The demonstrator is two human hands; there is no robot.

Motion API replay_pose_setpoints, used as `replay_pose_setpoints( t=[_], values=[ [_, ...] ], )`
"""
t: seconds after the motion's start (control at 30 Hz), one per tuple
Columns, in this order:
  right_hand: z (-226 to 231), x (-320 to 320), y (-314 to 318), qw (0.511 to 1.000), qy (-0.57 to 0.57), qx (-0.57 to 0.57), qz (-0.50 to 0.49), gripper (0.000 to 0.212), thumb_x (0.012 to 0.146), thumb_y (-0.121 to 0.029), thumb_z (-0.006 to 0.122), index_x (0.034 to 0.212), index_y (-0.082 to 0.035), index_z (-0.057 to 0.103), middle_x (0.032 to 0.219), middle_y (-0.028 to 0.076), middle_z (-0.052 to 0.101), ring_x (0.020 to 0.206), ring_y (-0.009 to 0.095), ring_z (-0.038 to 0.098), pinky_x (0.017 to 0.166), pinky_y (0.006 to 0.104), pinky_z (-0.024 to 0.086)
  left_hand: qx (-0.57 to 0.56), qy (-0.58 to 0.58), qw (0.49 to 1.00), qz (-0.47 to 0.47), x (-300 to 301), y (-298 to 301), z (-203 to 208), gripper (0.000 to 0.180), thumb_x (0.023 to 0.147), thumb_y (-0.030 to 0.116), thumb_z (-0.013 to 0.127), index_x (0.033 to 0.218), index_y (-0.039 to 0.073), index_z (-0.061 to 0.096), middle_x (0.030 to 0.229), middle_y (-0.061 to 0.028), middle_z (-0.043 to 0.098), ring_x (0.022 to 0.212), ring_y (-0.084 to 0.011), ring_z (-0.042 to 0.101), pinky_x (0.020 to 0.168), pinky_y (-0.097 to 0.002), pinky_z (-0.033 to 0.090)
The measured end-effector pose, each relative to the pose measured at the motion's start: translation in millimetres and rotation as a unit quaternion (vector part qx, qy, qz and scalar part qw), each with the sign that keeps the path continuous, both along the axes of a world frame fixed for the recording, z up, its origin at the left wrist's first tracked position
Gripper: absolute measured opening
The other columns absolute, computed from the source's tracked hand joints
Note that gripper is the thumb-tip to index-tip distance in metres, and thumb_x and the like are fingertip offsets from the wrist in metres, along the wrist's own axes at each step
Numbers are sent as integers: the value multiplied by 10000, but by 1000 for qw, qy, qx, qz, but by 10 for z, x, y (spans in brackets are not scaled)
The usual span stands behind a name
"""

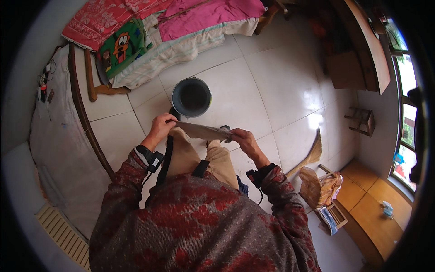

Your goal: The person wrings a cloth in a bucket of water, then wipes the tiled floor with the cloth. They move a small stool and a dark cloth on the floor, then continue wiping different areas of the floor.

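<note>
A greyish-brown cloth [199, 131] is stretched between my two hands in front of my legs. My left hand [159, 130] pinches its left end, thumb and fingers pressed together. At the other end, my right hand [245, 141] is closed on the cloth's corner. Just beyond the cloth, a dark grey bucket [174, 100] stands on the tiled floor. Its inside looks dark, and I cannot tell what it holds. The cloth hides part of my knees and feet.
A bench [190, 56] draped with striped, pink and red cloths runs along the far side. A bed or table under a pale sheet [68, 136] lies left. To the right are a broom [312, 153], a small stool [361, 121], a plastic bag [320, 187] and a wooden cabinet [376, 213].
</note>
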State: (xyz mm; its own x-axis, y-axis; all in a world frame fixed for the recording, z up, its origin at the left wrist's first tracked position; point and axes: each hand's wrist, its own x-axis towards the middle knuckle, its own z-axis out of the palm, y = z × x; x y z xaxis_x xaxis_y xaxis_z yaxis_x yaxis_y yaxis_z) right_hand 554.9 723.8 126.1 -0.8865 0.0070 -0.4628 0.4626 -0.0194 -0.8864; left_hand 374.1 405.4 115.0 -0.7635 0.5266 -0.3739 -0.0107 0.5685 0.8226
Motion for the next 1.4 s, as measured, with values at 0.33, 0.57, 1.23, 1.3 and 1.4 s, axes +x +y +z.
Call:
replay_pose_setpoints(
  t=[0.33, 0.57, 1.23, 1.3, 1.4],
  values=[
    [-1337, -764, -783, 952, -14, 285, 108, 189, 841, -75, 598, 1015, -46, 664, 997, 134, 662, 943, 328, 621, 819, 360, 493, -20, 49, 992, -113, -707, -758, -1190, 115, 748, 54, 626, 841, 59, 694, 875, -99, 654, 831, -308, 631, 723, -365, 503],
    [-2632, -1080, -1225, 941, -32, 301, 150, 330, 795, -146, 609, 1119, -96, 640, 1203, 127, 595, 1119, 334, 545, 940, 413, 452, -120, -66, 952, -272, -916, -902, -2493, 324, 753, 239, 633, 1005, 41, 677, 983, -175, 655, 919, -357, 621, 805, -445, 495],
    [-6623, -2135, -1657, 766, 1, 510, 390, 532, 853, -236, 542, 1356, -83, 457, 1392, 198, 440, 1256, 366, 458, 1024, 457, 393, 78, -492, 754, 427, -761, -69, -4619, 645, 925, 325, 590, 1438, 49, 311, 1446, -160, 328, 1298, -328, 340, 928, -455, 465],
    [-6890, -2195, -1664, 814, -77, 492, 300, 513, 850, -238, 544, 1337, -90, 475, 1412, 175, 413, 1277, 355, 433, 1037, 475, 374, 81, -494, 749, 433, -733, -64, -4739, 663, 921, 338, 596, 1445, 61, 300, 1449, -152, 317, 1293, -331, 334, 933, -463, 459],
    [-7141, -2301, -1728, 842, -192, 439, 247, 458, 844, -249, 556, 1269, -82, 529, 1351, 181, 465, 1241, 350, 463, 1024, 470, 383, 70, -502, 740, 442, -750, -25, -4852, 688, 913, 374, 602, 1452, 82, 291, 1453, -135, 300, 1286, -329, 329, 936, -481, 453]
  ],
)
